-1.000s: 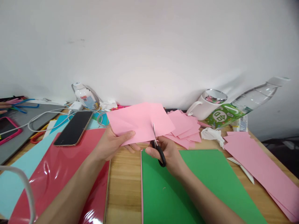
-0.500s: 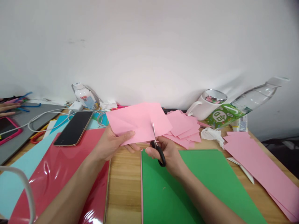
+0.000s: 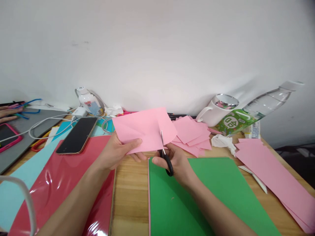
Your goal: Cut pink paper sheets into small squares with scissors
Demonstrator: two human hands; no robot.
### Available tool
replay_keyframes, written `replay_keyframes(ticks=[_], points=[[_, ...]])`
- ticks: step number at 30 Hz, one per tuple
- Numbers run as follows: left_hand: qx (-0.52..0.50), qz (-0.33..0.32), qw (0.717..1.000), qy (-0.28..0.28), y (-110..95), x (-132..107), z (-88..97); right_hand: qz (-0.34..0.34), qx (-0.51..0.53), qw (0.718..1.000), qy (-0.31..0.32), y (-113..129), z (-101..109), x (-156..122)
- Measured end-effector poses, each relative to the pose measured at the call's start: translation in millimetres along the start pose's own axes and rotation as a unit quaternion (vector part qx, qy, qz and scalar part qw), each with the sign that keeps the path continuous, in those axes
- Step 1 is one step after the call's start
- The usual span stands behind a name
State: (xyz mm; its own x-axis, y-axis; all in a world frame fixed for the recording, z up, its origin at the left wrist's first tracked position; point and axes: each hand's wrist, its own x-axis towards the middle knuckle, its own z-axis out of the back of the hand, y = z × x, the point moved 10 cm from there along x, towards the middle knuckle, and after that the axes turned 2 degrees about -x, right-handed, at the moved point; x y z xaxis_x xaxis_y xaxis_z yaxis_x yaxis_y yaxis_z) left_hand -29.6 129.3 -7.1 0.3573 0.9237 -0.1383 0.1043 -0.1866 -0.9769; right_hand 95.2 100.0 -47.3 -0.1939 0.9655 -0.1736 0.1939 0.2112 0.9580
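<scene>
A sheet of pink paper [image 3: 137, 129] is raised above the table, pinched at its lower left by my left hand [image 3: 120, 149], thumb on top and fingers beneath. Black-handled scissors [image 3: 168, 164] are gripped in my right hand [image 3: 178, 164]. Their blades stand at the paper's lower edge, one showing over the sheet, with part of the paper to the right of them. Behind my right hand lies a heap of cut pink paper pieces [image 3: 193, 131]. Below the hands is a stack of green paper [image 3: 209, 193].
Left are a black phone [image 3: 78, 135] on red paper [image 3: 98, 196], a white bottle [image 3: 90, 103] and cables. Right are a white mug [image 3: 216, 113], a tilted clear bottle [image 3: 270, 100], crumpled tissue [image 3: 223, 142] and pink strips [image 3: 273, 177]. Another person's hand [image 3: 8, 113] shows far left.
The paper's part right of the blades has turned and drawn in toward the left. Both my hands stay nearly in place. The blue sticks by the other person's hand have shifted.
</scene>
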Motion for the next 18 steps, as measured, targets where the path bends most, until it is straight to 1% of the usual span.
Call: replay_keyframes(ticks=[5, 13, 18], points=[[0.002, 0.029, 0.999, 0.032, 4.8, -1.3, -5.8, 0.0, 0.025, 1.0, 0.003, 1.8, -0.3, 0.0], [-0.017, 0.049, 0.998, 0.038, 4.5, -2.8, -8.3, 0.005, -0.001, 1.0, 0.004, 3.4, -0.7, 0.1], [-0.028, 0.062, 0.997, 0.024, 6.7, -3.3, -5.3, 0.012, -0.009, 1.0, 0.01, 6.0, -2.4, -0.5]])
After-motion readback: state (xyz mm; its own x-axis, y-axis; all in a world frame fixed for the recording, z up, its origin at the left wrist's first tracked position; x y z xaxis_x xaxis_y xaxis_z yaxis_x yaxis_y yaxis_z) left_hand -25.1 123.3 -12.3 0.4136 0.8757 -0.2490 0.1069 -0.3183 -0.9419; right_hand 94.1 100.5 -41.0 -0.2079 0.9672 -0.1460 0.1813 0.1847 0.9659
